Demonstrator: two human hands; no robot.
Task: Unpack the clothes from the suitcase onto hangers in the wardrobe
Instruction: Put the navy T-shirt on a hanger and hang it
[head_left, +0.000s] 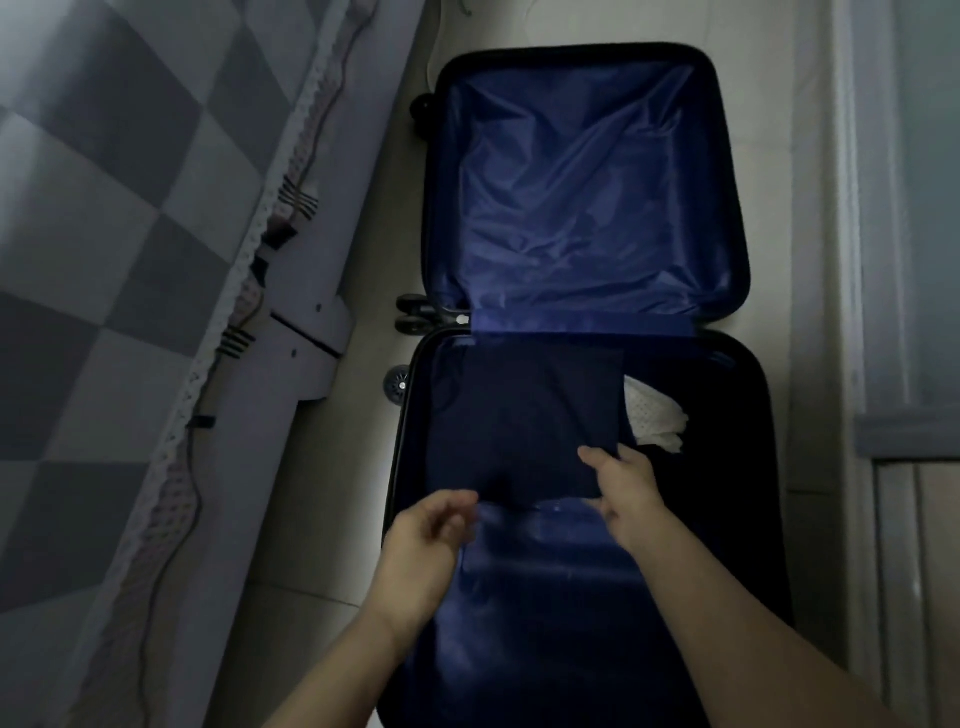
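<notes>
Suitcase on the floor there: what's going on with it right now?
The suitcase lies open on the floor beside a bed. A person reaches both hands into the near half: the right hand touches a folded dark garment, the left hand is at its near edge. A white garment lies beside it. Nothing is lifted out yet.

There is 1 open suitcase (582, 332) with 2 halves, and 3 of its wheels (398, 383) show. Inside lie 1 dark cloth (524, 415) and 1 white cloth (655, 421). There are 2 hands, the left hand (426, 535) and the right hand (626, 491), and 1 bed (104, 208).
</notes>
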